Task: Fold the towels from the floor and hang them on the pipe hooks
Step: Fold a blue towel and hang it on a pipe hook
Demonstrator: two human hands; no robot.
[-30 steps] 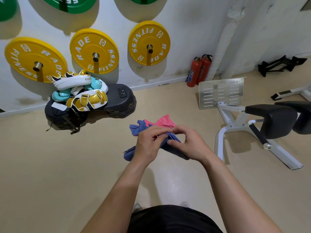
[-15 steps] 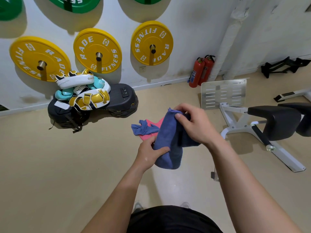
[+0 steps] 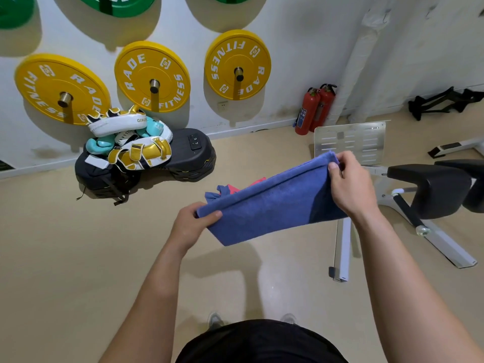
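Observation:
A blue towel (image 3: pixel 272 205) hangs stretched in the air between my hands, folded lengthwise, its right end higher than its left. My left hand (image 3: pixel 192 224) pinches the lower left end. My right hand (image 3: pixel 349 184) grips the upper right end. Behind the stretched towel, on the beige floor, lie a pink towel (image 3: pixel 234 188) and another blue towel (image 3: pixel 216 192), both mostly hidden. A white wrapped pipe (image 3: pixel 358 58) runs up the wall at the right; no hooks are visible on it.
Yellow weight plates (image 3: pixel 154 74) hang on the wall. A black pad stack with boxing mitts (image 3: pixel 131 150) lies at the wall's foot. Two red fire extinguishers (image 3: pixel 314 108) stand beside the pipe. A white-framed bench with black pads (image 3: pixel 432 189) and a metal plate (image 3: pixel 351 142) stand at right.
The bunched blue towel came up off the floor. My hands moved apart, the right one up and to the right, and drew the towel out into a long folded strip.

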